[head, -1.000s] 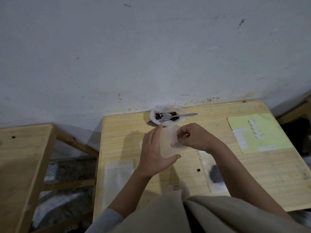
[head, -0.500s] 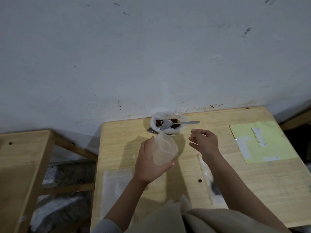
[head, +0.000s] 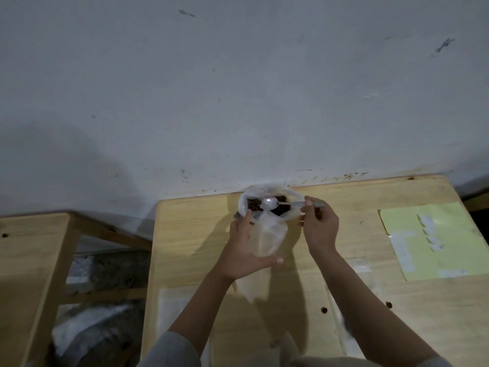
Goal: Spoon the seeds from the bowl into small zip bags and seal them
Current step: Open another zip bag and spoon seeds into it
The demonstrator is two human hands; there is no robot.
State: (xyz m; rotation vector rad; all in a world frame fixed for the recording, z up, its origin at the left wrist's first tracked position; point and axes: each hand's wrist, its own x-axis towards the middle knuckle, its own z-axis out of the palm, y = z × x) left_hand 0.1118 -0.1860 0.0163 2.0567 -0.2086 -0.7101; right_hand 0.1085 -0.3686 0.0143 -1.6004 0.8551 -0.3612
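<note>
The left hand cups an open zip bag (mouth tilted toward the bowl at the table's far edge); the right hand pinches the spoon handle, its scoop resting among the seeds. If the limp bag mouth sags, seeds could spill

bowl at tabletop rear, against wall | spoon in bowl | bag before bowl | sheet right
</note>
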